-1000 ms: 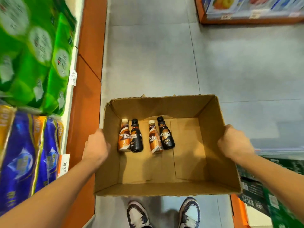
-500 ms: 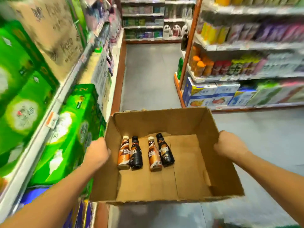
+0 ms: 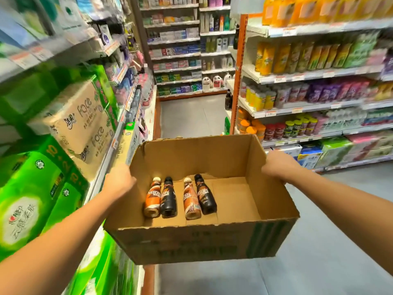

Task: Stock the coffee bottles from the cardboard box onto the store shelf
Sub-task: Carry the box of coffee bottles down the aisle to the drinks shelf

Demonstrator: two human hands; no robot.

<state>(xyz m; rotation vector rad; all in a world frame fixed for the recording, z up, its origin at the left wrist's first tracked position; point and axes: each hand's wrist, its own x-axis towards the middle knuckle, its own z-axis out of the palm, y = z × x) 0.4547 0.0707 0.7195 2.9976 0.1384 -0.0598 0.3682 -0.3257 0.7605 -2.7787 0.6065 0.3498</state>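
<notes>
I hold an open cardboard box [image 3: 234,239] in front of me, level and off the floor. My left hand [image 3: 119,180] grips its left wall and my right hand [image 3: 278,166] grips its right wall. Several coffee bottles lie side by side on the box floor at its left: an orange one [image 3: 152,198], a black one [image 3: 169,198], a second orange one [image 3: 190,200] and a second black one [image 3: 204,194]. The right half of the box floor is bare.
I stand in a store aisle. Tissue and toilet paper packs [image 3: 32,199] fill the shelves on the left. Drink shelves [image 3: 308,103] with an orange upright run along the right. More shelving [image 3: 180,50] closes the aisle's far end, beyond grey floor [image 3: 191,116].
The view has swung up from the floor and my shoes to the aisle ahead. The box has risen with my hands; the bottles kept their places inside it.
</notes>
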